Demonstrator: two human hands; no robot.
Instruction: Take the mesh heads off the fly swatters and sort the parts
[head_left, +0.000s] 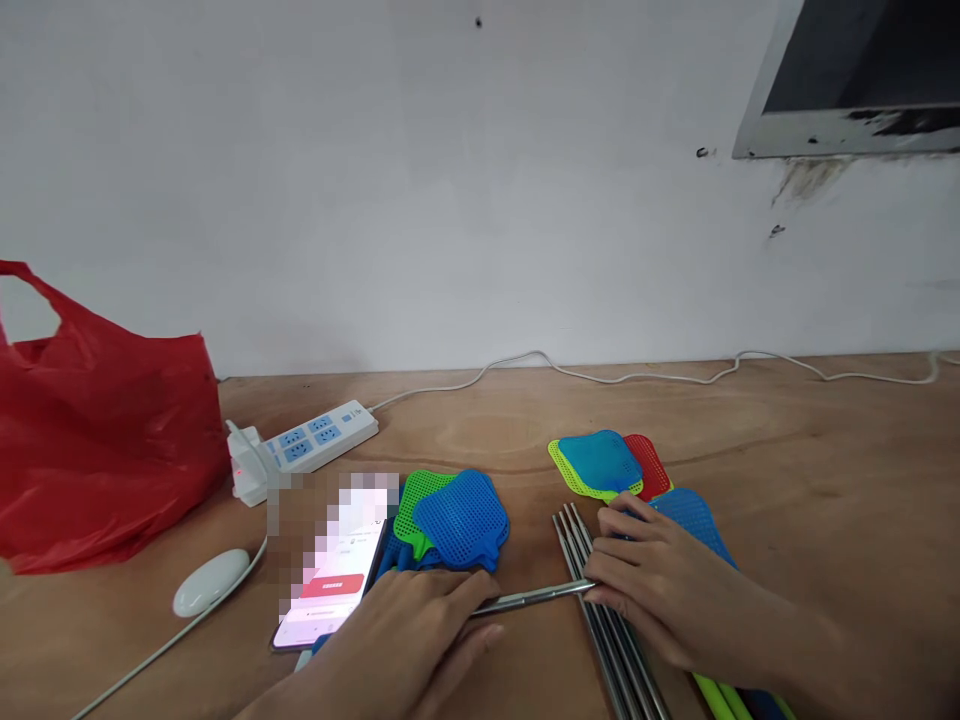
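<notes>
My left hand (pixel 420 625) is closed around one end of a thin metal telescopic rod (pixel 529 598). The other end sits between the fingers of my right hand (pixel 645 575), so the rod lies nearly level between them. Beneath and beside my right hand, several more metal rods (pixel 611 635) lie side by side on the table. Past my left hand are blue and green fly swatter heads (pixel 461 515). Beyond my right hand lies a group of fly swatter heads (pixel 600 462) in blue, yellow-green and red, and another blue head (pixel 690 515) is partly covered by that hand.
A lit phone (pixel 337 580) lies by my left hand. Farther left are a white rounded device (pixel 210 582), a power strip (pixel 326 440) and a red plastic bag (pixel 105 440). A white cable (pixel 532 355) runs along the wall. Yellow-green handles (pixel 724 697) show below my right forearm.
</notes>
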